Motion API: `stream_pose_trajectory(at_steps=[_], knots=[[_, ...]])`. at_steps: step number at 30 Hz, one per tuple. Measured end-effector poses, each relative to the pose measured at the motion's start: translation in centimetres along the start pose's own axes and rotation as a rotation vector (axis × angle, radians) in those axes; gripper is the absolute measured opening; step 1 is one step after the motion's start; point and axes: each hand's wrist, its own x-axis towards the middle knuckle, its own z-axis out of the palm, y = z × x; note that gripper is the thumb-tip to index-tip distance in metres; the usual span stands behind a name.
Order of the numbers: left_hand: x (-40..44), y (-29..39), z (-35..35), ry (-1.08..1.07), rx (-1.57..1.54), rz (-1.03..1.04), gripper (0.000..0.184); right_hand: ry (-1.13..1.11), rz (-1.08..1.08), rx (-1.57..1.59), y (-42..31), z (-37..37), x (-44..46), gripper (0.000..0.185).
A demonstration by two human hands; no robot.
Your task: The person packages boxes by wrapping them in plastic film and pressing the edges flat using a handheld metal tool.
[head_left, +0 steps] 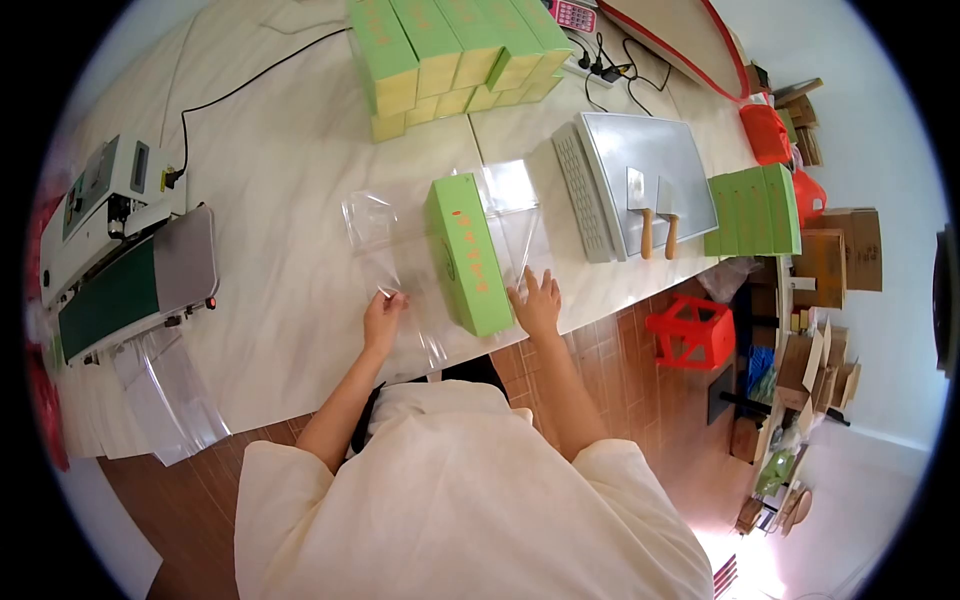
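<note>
A long green box (468, 255) with orange lettering lies on a sheet of clear plastic film (380, 225) in front of me. My left hand (382, 318) is left of the box, finger and thumb pinched on the film's edge. To the right of the box's near end, my right hand (538, 302) rests over the film with its fingers spread. Its thumb side is close to the box; whether it touches the box I cannot tell.
A sealing machine (120, 215) stands at the left, with clear plastic sheets (170, 390) below it. Stacked green boxes (460, 50) are at the back. A grey metal plate machine (650, 170) carries two wooden-handled scrapers (646, 235). More green boxes (752, 212) and a red stool (695, 332) are right.
</note>
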Motion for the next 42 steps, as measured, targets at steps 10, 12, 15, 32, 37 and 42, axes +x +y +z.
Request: stream_pose_trajectory(at_steps=[10,12,15,32,37,42], knots=[[0.2,1.5,0.5,-0.073,0.031,-0.066,0.021,0.009,-0.434,-0.158,1.9,1.3,-0.7,0.044],[0.1,2.1,1.0,-0.095,-0.009,-0.067,0.021,-0.102,-0.058,-0.333,2.5,0.8,-1.2,0.038],[0.0,3.2,1.9,-0.107,-0.054,-0.073,0.02,-0.232,0.204,-0.422,1.6,-2.8,-2.0,0.044],[-1.2,8.3,3.4,-0.176,0.081,-0.078,0.026,-0.106,-0.121,-0.51,2.9,0.3,-0.1,0.046],[-1.1,9.5,3.7,-0.207,0.046,-0.087,0.025,-0.147,0.201,-0.483,5.6,-2.0,-3.8,0.042],[-0.8,10.0,5.0,-0.208,0.112,-0.045,0.026,0.341,-0.194,0.287,-1.7,-5.7,-6.3,0.042]])
